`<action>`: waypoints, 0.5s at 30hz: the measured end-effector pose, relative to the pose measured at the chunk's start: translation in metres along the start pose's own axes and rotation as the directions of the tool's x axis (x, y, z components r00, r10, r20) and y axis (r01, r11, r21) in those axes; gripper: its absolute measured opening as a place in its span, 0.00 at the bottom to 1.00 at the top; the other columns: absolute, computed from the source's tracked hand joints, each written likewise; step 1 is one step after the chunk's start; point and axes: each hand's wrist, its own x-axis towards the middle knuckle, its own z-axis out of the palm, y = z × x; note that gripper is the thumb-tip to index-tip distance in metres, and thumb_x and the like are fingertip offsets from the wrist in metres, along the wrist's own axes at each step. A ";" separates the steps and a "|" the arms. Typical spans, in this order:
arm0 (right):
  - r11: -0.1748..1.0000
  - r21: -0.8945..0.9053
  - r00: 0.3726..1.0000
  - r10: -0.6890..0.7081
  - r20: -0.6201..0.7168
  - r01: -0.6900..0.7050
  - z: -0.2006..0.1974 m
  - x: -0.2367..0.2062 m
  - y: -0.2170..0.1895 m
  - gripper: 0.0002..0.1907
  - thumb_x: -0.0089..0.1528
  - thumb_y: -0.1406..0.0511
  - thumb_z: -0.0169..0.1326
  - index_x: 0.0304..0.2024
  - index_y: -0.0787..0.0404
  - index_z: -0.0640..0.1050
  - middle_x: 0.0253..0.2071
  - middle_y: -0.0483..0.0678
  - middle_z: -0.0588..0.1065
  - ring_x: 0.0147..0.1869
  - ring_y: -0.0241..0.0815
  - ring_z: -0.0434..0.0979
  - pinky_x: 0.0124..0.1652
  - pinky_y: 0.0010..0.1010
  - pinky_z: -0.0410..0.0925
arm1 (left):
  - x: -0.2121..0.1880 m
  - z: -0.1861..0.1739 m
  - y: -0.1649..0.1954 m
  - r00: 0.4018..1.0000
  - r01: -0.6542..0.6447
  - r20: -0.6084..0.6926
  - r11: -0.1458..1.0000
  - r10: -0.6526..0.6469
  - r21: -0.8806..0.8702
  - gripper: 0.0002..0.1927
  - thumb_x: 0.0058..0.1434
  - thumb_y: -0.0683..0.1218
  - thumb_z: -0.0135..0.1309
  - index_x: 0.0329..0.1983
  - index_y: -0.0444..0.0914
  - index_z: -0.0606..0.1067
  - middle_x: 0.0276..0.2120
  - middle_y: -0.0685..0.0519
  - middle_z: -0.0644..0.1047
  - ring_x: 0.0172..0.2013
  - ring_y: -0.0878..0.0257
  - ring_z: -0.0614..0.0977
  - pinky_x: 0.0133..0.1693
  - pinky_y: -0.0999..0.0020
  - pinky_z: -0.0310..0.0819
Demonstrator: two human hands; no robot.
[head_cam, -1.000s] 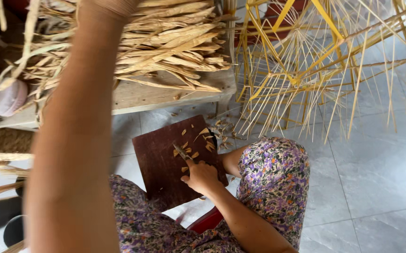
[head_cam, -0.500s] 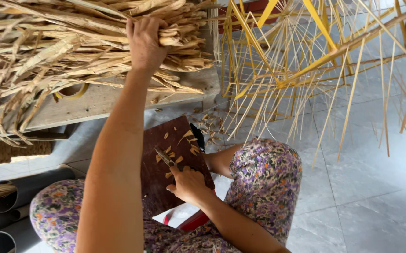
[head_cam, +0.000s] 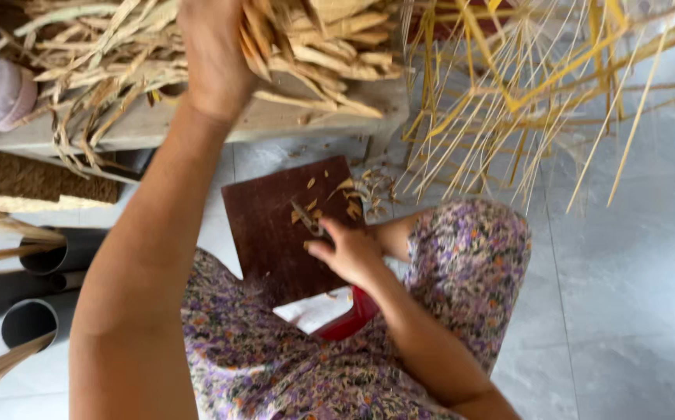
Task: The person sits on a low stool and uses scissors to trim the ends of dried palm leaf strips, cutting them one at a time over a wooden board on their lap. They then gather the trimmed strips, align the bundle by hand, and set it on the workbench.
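Two hands work apart; the left hand [head_cam: 217, 58] is stretched up to twelve o'clock and clenched into the husks [head_cam: 329, 47], a heap of dry, tan, leaf-like strips, gripping a bunch near its upper end, a hold that suits drawing a few strips clear of the tangle; the right hand [head_cam: 349, 253] stays low at the centre, closed around a small blade [head_cam: 306, 219] whose dark tip points to eleven o'clock and rests on the board [head_cam: 267, 241]; what sort of handle it has I cannot tell, as the fingers cover it.

Board: dark red-brown, flat, propped across the lap so the cutting surface sits straight under the blade; cut scraps [head_cam: 349, 204] lie on its one o'clock corner and spill just beyond it onto the floor [head_cam: 633, 295], seemingly pushed away from the working patch.

Husks lie on a pale wooden bench [head_cam: 275, 117] at twelve o'clock, within arm's reach of the seated person; a pink, rounded lump [head_cam: 1, 93] sits at its ten o'clock end; what it is I cannot tell.

Yellow splints [head_cam: 524, 85] fan out at one to two o'clock, well apart from both hands; dark tubes [head_cam: 34, 319] with thin straws lie at eight to nine o'clock; something red [head_cam: 349, 319] shows just below the board at six o'clock, mostly hidden.
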 end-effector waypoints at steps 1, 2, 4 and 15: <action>0.934 0.230 0.953 -0.232 -0.196 0.274 -0.002 0.000 0.002 0.35 0.65 0.44 0.49 0.70 0.50 0.65 0.42 0.55 0.83 0.46 0.48 0.85 0.44 0.38 0.75 | -0.014 -0.013 0.028 0.999 -0.005 0.043 0.999 0.007 -0.051 0.15 0.63 0.41 0.66 0.50 0.37 0.77 0.46 0.45 0.77 0.49 0.46 0.79 0.49 0.53 0.75; 0.751 0.378 0.821 -0.375 -0.431 0.541 -0.001 0.000 0.006 0.34 0.64 0.44 0.50 0.66 0.57 0.71 0.45 0.54 0.84 0.49 0.44 0.85 0.47 0.34 0.75 | -0.029 -0.022 0.054 0.996 -0.004 0.083 0.994 0.013 -0.105 0.15 0.67 0.40 0.66 0.55 0.40 0.77 0.51 0.49 0.78 0.56 0.49 0.79 0.55 0.55 0.76; 0.273 0.878 0.860 -0.447 -0.247 0.394 -0.009 0.002 0.020 0.38 0.67 0.41 0.43 0.67 0.61 0.69 0.55 0.54 0.81 0.57 0.47 0.84 0.56 0.36 0.75 | -0.057 -0.029 0.102 0.985 -0.088 0.132 0.982 0.111 -0.169 0.14 0.65 0.44 0.64 0.51 0.40 0.77 0.57 0.49 0.77 0.62 0.50 0.77 0.68 0.44 0.66; -0.184 0.978 0.746 -0.637 -0.195 0.098 -0.001 0.043 0.037 0.28 0.71 0.57 0.55 0.68 0.66 0.68 0.58 0.56 0.76 0.55 0.41 0.81 0.50 0.31 0.77 | -0.173 -0.034 0.183 0.901 0.024 0.433 1.000 -0.025 0.009 0.27 0.60 0.56 0.71 0.58 0.47 0.74 0.77 0.46 0.51 0.76 0.43 0.48 0.69 0.24 0.42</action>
